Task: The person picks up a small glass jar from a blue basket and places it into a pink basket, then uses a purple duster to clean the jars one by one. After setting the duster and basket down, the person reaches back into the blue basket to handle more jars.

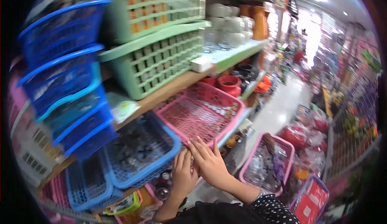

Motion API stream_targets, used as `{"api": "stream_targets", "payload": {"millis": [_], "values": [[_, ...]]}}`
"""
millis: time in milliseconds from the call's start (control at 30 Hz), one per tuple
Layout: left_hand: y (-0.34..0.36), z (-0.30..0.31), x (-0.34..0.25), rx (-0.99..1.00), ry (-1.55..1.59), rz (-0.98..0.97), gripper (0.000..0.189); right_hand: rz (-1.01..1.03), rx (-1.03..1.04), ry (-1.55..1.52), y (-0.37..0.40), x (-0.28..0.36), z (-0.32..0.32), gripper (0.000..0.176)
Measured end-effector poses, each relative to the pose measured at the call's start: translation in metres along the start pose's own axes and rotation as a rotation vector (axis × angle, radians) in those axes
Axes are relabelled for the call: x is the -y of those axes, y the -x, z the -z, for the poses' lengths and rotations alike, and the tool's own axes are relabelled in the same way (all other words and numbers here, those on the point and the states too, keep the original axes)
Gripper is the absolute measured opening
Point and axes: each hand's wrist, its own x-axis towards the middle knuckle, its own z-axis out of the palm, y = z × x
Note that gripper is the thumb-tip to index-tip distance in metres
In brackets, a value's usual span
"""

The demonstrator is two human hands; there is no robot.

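A pink plastic basket (189, 129) with a perforated bottom sits on the shelf at its front edge. My right hand (211, 165) rests at the basket's near rim, palm down, fingers stretched and apart. Close against it is my left hand (183, 177), its fingers side by side and slightly bent, their tips near the same corner. No held object shows in either hand; the space beneath the palms is hidden. Just left of the hands lies a blue plastic basket (171, 163) with small dark and clear items in it.
Stacked blue baskets (60, 42) and green baskets (157, 62) stand on the upper shelf. Red pots (229, 84) are behind the pink basket. On the floor at right, another pink basket (290, 153) holds wrapped goods, beside red plastic bags (296, 135). A narrow aisle (274, 107) runs onward.
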Motion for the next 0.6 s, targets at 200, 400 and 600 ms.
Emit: {"api": "stream_targets", "payload": {"millis": [200, 400, 600], "values": [[0.001, -0.108, -0.046, 0.320, 0.163, -0.141, 0.045, -0.431, 0.021, 0.131, 0.100, -0.073, 0.004, 0.058], [0.023, -0.195, -0.081, 0.603, 0.211, -0.216, 0.041, -0.870, 0.083, 0.327, 0.226, -0.152, -0.004, 0.057], [0.053, -0.258, -0.089, 0.711, 0.234, -0.212, 0.039, -1.320, 0.036, 0.445, 0.351, -0.217, -0.034, 0.064]]}}
